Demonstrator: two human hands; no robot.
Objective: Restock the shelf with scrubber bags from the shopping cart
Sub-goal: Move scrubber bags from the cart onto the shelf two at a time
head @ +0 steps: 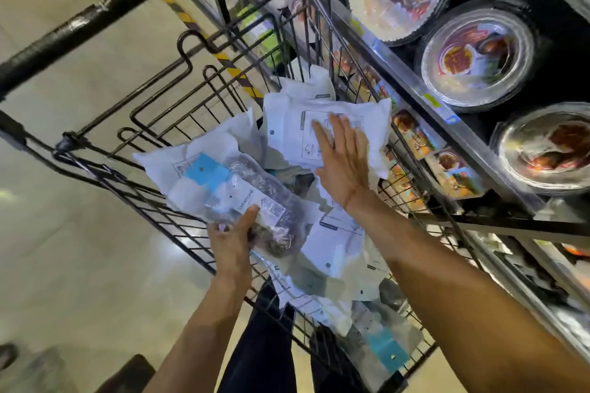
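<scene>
Cart: a wire shopping cart [105, 174] stands in the middle, with the shelf [412, 83] close along its right side and the bare floor [79, 249] on the left.
Task's thing: the scrubber bags are all in or over the cart. A loose pile of bags [335, 242] fills it from the near end to the far end, most of them showing their white backs.
Left grip: the left grip [231, 239] holds a clear bag [230, 182] of dark metal scrubbers with a blue label. The thumb lies on top and the fingers curl under its near edge. The bag is lifted a little above the cart's left rim.
Right grip: the right grip [343, 159] is flat, with its fingers straight and spread. It rests on a white bag [287, 124] at the far right of the pile and has not closed on it.
Shelf: the part in view carries round wrapped dishes [479, 54] above and small food packets [415, 137] below. No scrubber bag shows on it.
Done: judging by the full cart, little or nothing shows as restocked, though the scrubber section may lie out of view.
Left: one bag is in hand and a second is about to be taken. Both have to go to the shelf, then the rest of the pile.
</scene>
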